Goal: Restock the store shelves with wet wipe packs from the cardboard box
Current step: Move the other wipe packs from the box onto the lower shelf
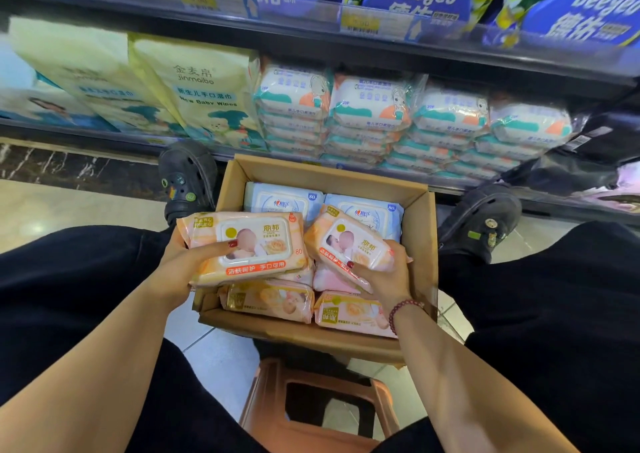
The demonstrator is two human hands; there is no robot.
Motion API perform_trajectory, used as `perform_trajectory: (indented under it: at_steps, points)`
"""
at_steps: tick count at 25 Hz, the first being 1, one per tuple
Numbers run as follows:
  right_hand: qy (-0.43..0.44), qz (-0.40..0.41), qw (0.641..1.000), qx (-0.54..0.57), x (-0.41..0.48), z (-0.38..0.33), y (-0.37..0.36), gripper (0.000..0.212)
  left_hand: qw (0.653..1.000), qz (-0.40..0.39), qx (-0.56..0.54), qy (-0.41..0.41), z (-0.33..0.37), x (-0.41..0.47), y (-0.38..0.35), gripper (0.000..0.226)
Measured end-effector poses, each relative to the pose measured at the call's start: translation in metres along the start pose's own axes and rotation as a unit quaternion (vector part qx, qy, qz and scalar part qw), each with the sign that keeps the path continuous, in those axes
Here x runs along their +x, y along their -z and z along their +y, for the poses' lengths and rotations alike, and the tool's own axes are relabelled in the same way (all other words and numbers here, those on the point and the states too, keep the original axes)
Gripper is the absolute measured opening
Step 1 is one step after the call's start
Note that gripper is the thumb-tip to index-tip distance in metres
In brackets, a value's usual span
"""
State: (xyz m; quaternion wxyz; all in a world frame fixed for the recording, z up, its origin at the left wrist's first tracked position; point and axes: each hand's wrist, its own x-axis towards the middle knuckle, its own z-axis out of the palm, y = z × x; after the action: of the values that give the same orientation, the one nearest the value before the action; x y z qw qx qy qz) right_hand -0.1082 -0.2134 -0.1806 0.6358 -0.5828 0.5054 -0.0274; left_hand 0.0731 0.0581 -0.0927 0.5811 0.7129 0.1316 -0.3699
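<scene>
Store shelves (381,58), cardboard box (420,231), left hand (176,265) gripping crosswise pink pack (256,250), right hand (384,279) gripping slanted pack (346,241)

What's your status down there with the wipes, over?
Left hand grips one pink pack, right hand grips second pink pack. Both above cardboard box, more packs inside. White packs crowd the shelf ahead.

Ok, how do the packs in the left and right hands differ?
The left-hand pack faces up nearly level; the right-hand pack is tilted, its label slanting down to the right. The left hand grips its pack by the left end, the right hand by the lower right corner. Both are the same peach-coloured wipes, held over the cardboard box.
</scene>
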Motion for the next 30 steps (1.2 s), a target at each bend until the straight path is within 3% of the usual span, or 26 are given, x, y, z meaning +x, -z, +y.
perform_trajectory:
  at_steps: [3,7,14,20,24,27,30]
  points:
    - [-0.019,-0.016,0.999,0.024,-0.012,-0.012,0.002,0.074,1.000,0.018,-0.007,-0.003,0.003,-0.008,-0.003,0.092]
    - [0.071,0.009,0.997,0.003,-0.022,-0.048,0.025,0.072,0.998,0.039,-0.034,-0.021,0.019,-0.022,-0.010,0.071]
    - [0.250,0.011,0.968,-0.008,-0.075,-0.168,0.091,0.068,0.990,-0.042,-0.040,-0.128,0.107,-0.070,-0.021,0.091]
    - [0.376,0.018,0.926,-0.032,-0.150,-0.263,0.155,0.070,0.964,-0.045,-0.080,-0.249,0.194,-0.124,-0.046,0.045]
    - [0.439,0.049,0.897,-0.018,-0.192,-0.318,0.188,0.067,0.935,-0.082,-0.101,-0.331,0.252,-0.163,-0.062,0.067]
    - [0.469,0.071,0.881,-0.010,-0.207,-0.348,0.204,0.065,0.910,-0.099,-0.106,-0.387,0.286,-0.184,-0.073,0.055]
    - [0.474,0.061,0.878,0.009,-0.209,-0.374,0.216,0.065,0.899,-0.109,-0.126,-0.406,0.311,-0.196,-0.087,0.060]
